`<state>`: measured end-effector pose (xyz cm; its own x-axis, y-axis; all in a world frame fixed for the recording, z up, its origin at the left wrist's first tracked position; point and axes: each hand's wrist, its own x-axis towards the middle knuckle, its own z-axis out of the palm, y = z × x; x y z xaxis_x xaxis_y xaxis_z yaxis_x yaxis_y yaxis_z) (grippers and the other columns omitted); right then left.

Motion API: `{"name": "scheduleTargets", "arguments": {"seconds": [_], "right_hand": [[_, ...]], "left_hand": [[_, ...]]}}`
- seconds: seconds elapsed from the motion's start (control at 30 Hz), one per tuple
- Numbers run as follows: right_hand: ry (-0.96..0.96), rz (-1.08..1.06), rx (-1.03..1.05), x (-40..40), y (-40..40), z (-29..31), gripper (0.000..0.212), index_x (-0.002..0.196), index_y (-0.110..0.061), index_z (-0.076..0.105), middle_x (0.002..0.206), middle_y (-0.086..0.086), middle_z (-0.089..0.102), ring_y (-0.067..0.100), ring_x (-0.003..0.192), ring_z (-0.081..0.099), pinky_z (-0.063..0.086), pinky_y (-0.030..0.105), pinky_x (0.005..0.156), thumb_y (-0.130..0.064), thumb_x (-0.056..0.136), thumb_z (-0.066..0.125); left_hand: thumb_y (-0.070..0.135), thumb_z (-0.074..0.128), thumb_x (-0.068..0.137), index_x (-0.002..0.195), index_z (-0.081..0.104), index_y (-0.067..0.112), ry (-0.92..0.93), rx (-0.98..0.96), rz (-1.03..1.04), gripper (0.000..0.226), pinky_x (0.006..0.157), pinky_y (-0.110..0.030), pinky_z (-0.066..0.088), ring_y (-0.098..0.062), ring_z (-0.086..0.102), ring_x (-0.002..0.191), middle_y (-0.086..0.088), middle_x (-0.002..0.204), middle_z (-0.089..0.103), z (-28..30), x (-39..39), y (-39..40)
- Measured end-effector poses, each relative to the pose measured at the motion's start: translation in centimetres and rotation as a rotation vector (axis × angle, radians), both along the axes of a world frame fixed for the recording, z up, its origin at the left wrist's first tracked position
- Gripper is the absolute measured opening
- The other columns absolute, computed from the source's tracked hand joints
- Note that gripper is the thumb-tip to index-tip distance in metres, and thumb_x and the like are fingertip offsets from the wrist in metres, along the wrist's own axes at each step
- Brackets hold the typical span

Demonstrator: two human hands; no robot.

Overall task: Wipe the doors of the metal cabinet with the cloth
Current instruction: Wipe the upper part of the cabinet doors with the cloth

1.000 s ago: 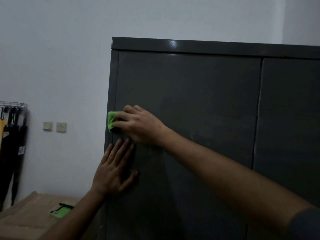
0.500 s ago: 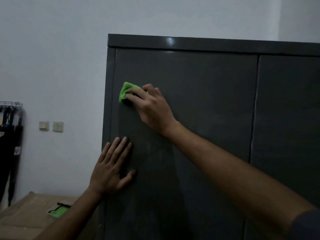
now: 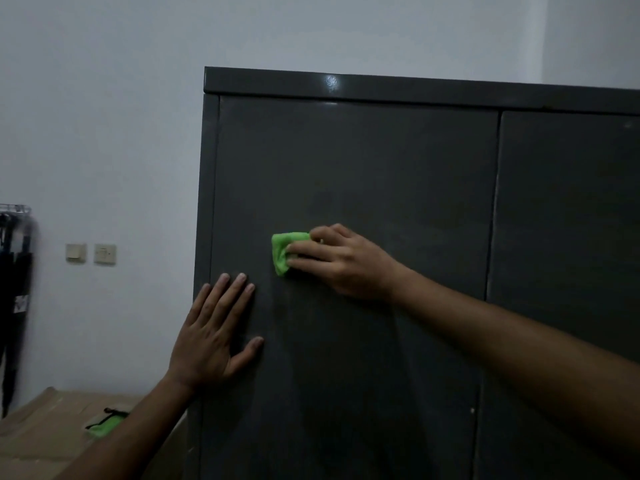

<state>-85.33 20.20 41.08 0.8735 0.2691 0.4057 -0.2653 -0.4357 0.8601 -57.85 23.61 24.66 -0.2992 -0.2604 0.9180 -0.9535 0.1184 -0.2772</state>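
No writing shows anywhere on the dark metal cabinet (image 3: 381,168) filling the centre and right of the frame, its left door (image 3: 363,185) shut beside the right door (image 3: 568,209). The right hand (image 3: 341,261) has swept down from the door's upper left to mid-frame, fingers curled over the green cloth (image 3: 284,249), pressing it to the left door. Lower left, the left hand (image 3: 214,330) lies flat, fingers straight, still braced on that door's edge.
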Motion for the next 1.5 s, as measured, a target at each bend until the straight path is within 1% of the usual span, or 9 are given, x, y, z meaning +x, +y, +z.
{"name": "scheduleTargets", "arguments": {"seconds": [0.2, 0.4, 0.57, 0.73, 0.93, 1.1, 1.17, 1.33, 1.5], "right_hand": [[-0.699, 0.061, 0.141, -4.0, 0.1, 2.4, 0.03, 0.124, -0.009, 0.067, 0.133, 0.007, 0.063, 0.036, 0.099, 0.055, 0.048, 0.049, 0.083, -0.009, 0.094, 0.062], [-0.096, -0.026, -0.052, -7.7, -0.4, -0.1, 0.036, 0.129, -0.011, 0.065, 0.137, 0.009, 0.06, 0.036, 0.105, 0.06, 0.05, 0.043, 0.091, -0.007, 0.094, 0.057], [-0.83, 0.025, 0.077, -9.3, -0.8, 1.2, 0.03, 0.126, -0.01, 0.066, 0.135, 0.006, 0.061, 0.032, 0.102, 0.051, 0.047, 0.047, 0.086, -0.011, 0.097, 0.06], [-0.116, -0.089, -0.099, -11.7, -0.7, -1.0, 0.036, 0.131, -0.011, 0.063, 0.14, 0.009, 0.058, 0.034, 0.108, 0.057, 0.047, 0.042, 0.092, -0.009, 0.096, 0.055], [-0.987, -0.065, 0.088, -12.5, -0.5, 0.5, 0.03, 0.127, -0.011, 0.064, 0.136, 0.006, 0.06, 0.037, 0.104, 0.053, 0.046, 0.047, 0.088, -0.011, 0.098, 0.058], [-0.184, -0.125, -0.131, -14.2, -0.8, -2.9, 0.035, 0.13, -0.013, 0.065, 0.139, 0.008, 0.059, 0.033, 0.108, 0.056, 0.047, 0.041, 0.09, -0.009, 0.098, 0.052], [-0.233, -0.143, -0.167, -15.8, -1.1, -0.7, 0.035, 0.13, -0.013, 0.064, 0.139, 0.008, 0.059, 0.035, 0.106, 0.06, 0.049, 0.042, 0.09, -0.008, 0.096, 0.055], [-0.949, -0.085, 0.046, -13.7, -0.9, -1.0, 0.03, 0.128, -0.015, 0.064, 0.138, 0.003, 0.059, 0.032, 0.105, 0.049, 0.046, 0.045, 0.089, -0.011, 0.098, 0.057], [-0.187, -0.152, -0.164, -16.9, -0.3, -0.6, 0.035, 0.127, -0.012, 0.066, 0.136, 0.01, 0.061, 0.036, 0.105, 0.058, 0.05, 0.042, 0.091, -0.007, 0.094, 0.056]], "left_hand": [[0.063, 0.04, 0.093, 0.155, 0.031, 0.006, 0.002, 0.025, 0.023, 0.084, 0.127, -0.044, 0.008, -0.031, 0.016, 0.155, -0.012, 0.167, 0.02, 0.0, 0.0, 0.0], [0.064, 0.037, 0.094, 0.156, 0.028, 0.008, 0.008, 0.039, 0.021, 0.084, 0.127, -0.044, 0.007, -0.032, 0.016, 0.155, -0.011, 0.167, 0.019, 0.1, -0.1, 0.1], [0.061, 0.043, 0.091, 0.157, 0.028, 0.009, 0.015, 0.039, 0.015, 0.086, 0.127, -0.043, 0.007, -0.031, 0.015, 0.155, -0.011, 0.167, 0.019, 0.2, -0.3, 0.3], [0.061, 0.042, 0.09, 0.157, 0.027, 0.009, 0.015, 0.049, 0.021, 0.086, 0.127, -0.042, 0.005, -0.03, 0.013, 0.155, -0.012, 0.166, 0.019, 0.2, -0.3, 0.4], [0.059, 0.044, 0.09, 0.156, 0.03, 0.007, 0.021, 0.027, 0.003, 0.085, 0.127, -0.044, 0.006, -0.031, 0.015, 0.155, -0.013, 0.166, 0.021, 0.2, -0.5, 0.3], [0.058, 0.043, 0.09, 0.156, 0.028, 0.007, 0.026, 0.038, 0.003, 0.085, 0.127, -0.045, 0.006, -0.031, 0.014, 0.155, -0.012, 0.167, 0.02, 0.1, -0.4, 0.4], [0.059, 0.041, 0.091, 0.157, 0.028, 0.007, 0.033, 0.052, 0.007, 0.085, 0.127, -0.044, 0.006, -0.031, 0.013, 0.155, -0.012, 0.167, 0.018, 0.1, -0.5, 0.5], [0.066, 0.028, 0.097, 0.159, 0.021, 0.011, 0.051, 0.101, 0.004, 0.084, 0.127, -0.042, 0.0, -0.029, 0.008, 0.156, -0.01, 0.168, 0.014, 0.1, -0.9, 0.8], [0.066, 0.03, 0.097, 0.154, 0.031, 0.008, 0.173, 0.049, -0.095, 0.081, 0.127, -0.049, 0.006, -0.033, 0.015, 0.154, -0.016, 0.163, 0.026, 0.2, -2.8, 1.0]]}}
